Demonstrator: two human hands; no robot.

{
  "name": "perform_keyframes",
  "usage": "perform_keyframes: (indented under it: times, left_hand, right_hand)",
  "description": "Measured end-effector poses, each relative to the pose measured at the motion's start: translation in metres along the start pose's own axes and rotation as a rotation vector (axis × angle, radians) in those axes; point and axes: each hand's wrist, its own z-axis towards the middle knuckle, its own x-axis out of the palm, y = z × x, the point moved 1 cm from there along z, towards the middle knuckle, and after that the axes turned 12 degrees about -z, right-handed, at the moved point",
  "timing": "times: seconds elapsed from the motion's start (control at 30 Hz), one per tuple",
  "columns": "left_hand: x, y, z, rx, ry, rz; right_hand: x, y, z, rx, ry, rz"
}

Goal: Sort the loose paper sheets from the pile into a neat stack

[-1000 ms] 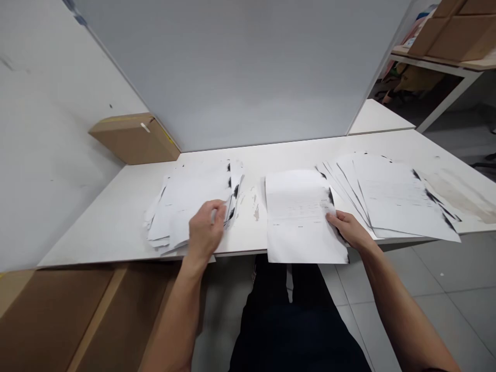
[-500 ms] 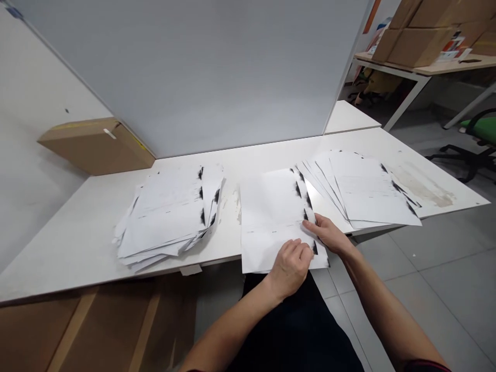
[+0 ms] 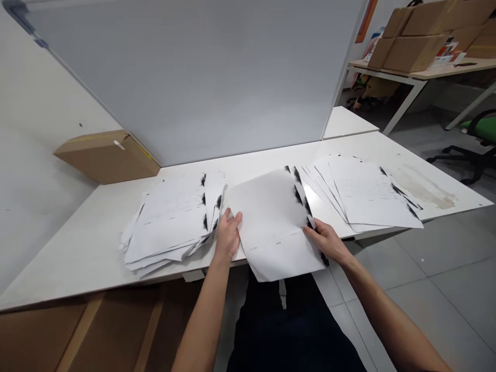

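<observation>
Between my hands are a few white paper sheets (image 3: 267, 212) with black smudges down their right edge, the near part hanging past the table's front edge. My left hand (image 3: 228, 232) grips their left edge, thumb on top. Pinched at the right edge, by the dark marks, the sheets are also held by my right hand (image 3: 325, 238). To the left lies an uneven pile of similar papers (image 3: 166, 222). A fanned spread of more papers (image 3: 372, 194) lies on the right, close to my right hand.
A large whiteboard (image 3: 217, 77) stands upright along the back of the white table (image 3: 93, 243). A cardboard box (image 3: 112, 157) sits at the back left. Behind on the right, another table carries stacked cartons (image 3: 414, 51), and a green chair (image 3: 486, 129) stands on the tiled floor.
My left hand has moved from the lower right of the held sheets to their left edge and taken hold there. The sheets now bow slightly. My right hand stays at the right edge.
</observation>
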Motion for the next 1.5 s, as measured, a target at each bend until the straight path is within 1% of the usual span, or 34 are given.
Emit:
perform_keyframes:
  times: [0.03,0.07,0.1,0.23,0.33,0.4,0.47,0.57,0.63,0.7,0.83,0.97,1.03,1.1,1.17,1.2,1.23,1.3,1.37,1.4,1.43,1.47,1.5]
  left_hand:
    - [0.004,-0.006,0.001,-0.02,0.076,-0.064]
    - [0.009,-0.013,0.0,-0.005,0.132,-0.106]
    - [0.014,-0.022,-0.002,0.045,0.162,-0.132]
    - [0.037,-0.059,-0.009,0.372,0.153,-0.137]
    - [0.049,-0.083,-0.013,0.588,0.143,-0.073]
    - [0.053,-0.092,-0.014,0.71,0.142,-0.04]
    - [0.054,-0.092,-0.014,0.76,0.189,-0.012]
    - [0.054,-0.081,-0.012,0.722,0.286,0.022]
    - [0.053,-0.074,-0.012,0.692,0.311,0.038]
    - [0.054,-0.073,-0.013,0.7,0.313,0.047]
    - [0.06,-0.077,-0.017,0.72,0.344,0.028]
    - [0.063,-0.072,-0.017,0.617,0.309,0.016]
    - [0.062,-0.073,-0.016,0.604,0.287,0.005]
    - [0.057,-0.083,-0.016,0.64,0.267,-0.006]
    - [0.05,-0.101,-0.019,0.695,0.229,0.016]
    - [0.045,-0.112,-0.022,0.714,0.21,0.058]
    - [0.04,-0.122,-0.025,0.72,0.2,0.136]
    - [0.032,-0.136,-0.032,0.674,0.241,0.385]
    - [0.026,-0.138,-0.037,0.588,0.344,0.628]
    - [0.024,-0.135,-0.038,0.556,0.399,0.696]
    - [0.022,-0.129,-0.038,0.537,0.438,0.722]
    - [0.02,-0.122,-0.037,0.531,0.448,0.711]
    - [0.018,-0.114,-0.034,0.533,0.427,0.679]
  right_hand:
    - [-0.001,0.003,0.0,-0.032,-0.01,-0.007]
    - [-0.003,0.006,0.001,-0.061,-0.024,-0.02]
    - [-0.004,0.009,0.003,-0.087,-0.042,-0.035]
    - [-0.012,0.022,0.017,-0.197,-0.155,-0.057]
    - [-0.017,0.032,0.031,-0.273,-0.219,0.021]
    - [-0.018,0.036,0.04,-0.318,-0.218,0.115]
    - [-0.017,0.036,0.046,-0.354,-0.184,0.201]
    - [-0.01,0.025,0.051,-0.353,-0.125,0.255]
    - [-0.006,0.018,0.052,-0.334,-0.116,0.26]
    - [-0.005,0.014,0.051,-0.33,-0.131,0.254]
    - [-0.009,0.014,0.051,-0.332,-0.151,0.218]
    - [-0.008,0.013,0.052,-0.302,-0.102,0.169]
    - [-0.012,0.016,0.053,-0.297,-0.134,0.098]
    - [-0.025,0.026,0.051,-0.307,-0.206,-0.052]
    - [-0.045,0.043,0.046,-0.345,-0.249,-0.264]
    - [-0.056,0.054,0.043,-0.374,-0.245,-0.37]
    - [-0.066,0.066,0.039,-0.405,-0.212,-0.468]
    - [-0.08,0.088,0.03,-0.448,-0.139,-0.623]
    - [-0.087,0.106,0.022,-0.472,-0.095,-0.75]
    - [-0.089,0.112,0.019,-0.48,-0.078,-0.8]
    - [-0.09,0.116,0.017,-0.484,-0.062,-0.838]
    - [-0.091,0.118,0.016,-0.479,-0.053,-0.857]
    - [-0.095,0.117,0.017,-0.459,-0.058,-0.855]
